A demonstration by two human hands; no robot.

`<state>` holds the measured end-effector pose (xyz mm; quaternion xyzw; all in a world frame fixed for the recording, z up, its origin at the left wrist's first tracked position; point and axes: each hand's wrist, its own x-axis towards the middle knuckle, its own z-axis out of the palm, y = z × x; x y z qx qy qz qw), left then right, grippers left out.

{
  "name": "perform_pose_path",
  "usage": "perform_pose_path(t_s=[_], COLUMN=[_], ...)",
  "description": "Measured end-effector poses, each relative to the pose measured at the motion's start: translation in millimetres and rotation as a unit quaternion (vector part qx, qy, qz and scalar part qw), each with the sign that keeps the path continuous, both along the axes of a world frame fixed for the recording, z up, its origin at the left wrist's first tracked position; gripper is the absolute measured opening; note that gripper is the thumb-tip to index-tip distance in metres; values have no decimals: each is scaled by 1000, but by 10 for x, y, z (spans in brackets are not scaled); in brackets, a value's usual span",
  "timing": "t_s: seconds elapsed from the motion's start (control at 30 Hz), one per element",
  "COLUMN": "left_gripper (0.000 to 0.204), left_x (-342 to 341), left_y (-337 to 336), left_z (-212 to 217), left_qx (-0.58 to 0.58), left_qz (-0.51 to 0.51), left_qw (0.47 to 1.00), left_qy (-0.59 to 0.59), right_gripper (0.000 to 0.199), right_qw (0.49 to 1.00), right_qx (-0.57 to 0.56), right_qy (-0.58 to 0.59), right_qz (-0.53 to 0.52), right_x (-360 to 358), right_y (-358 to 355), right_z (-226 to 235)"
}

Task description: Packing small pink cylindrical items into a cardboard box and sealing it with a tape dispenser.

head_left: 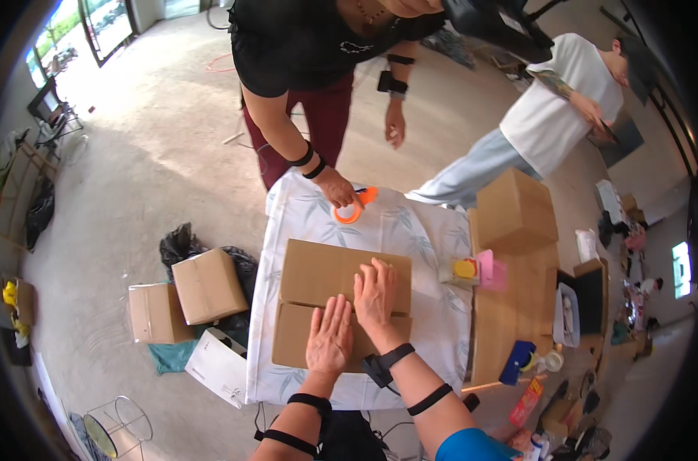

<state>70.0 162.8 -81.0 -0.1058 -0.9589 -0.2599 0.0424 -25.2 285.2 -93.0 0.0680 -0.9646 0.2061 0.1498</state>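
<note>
A brown cardboard box sits before me with its two top flaps folded in, a dark seam between them. My left hand lies flat on the near flap, fingers stretched forward to the seam. My right hand rests on the far flap across the seam, its fingers slightly bent and nothing held. Beyond the box, a co-worker in a black top has a hand on an orange tape dispenser at the table's far side.
A leaf-patterned white cloth covers the table. To the right, a wooden table bears another carton and a blue tape dispenser. Taped boxes lie on the floor at left. A person in white stands far right.
</note>
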Motion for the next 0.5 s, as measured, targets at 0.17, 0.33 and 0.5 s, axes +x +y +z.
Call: perform_pose_path(t_s=[0.17, 0.33, 0.5], left_gripper=[51, 52, 56], left_x=[-20, 6, -9], left_y=[27, -15, 1], left_z=[76, 45, 53], left_qx=[-22, -32, -4], left_qz=[2, 14, 15], left_qw=[1000, 999, 1000], left_qy=[-8, -14, -4], right_gripper=[41, 41, 41], right_qw=[994, 994, 992], right_qx=[92, 89, 95], right_qy=[46, 14, 46], right_qz=[42, 58, 63], right_x=[-354, -333, -358], right_y=[-141, -188, -156], right_z=[47, 14, 37])
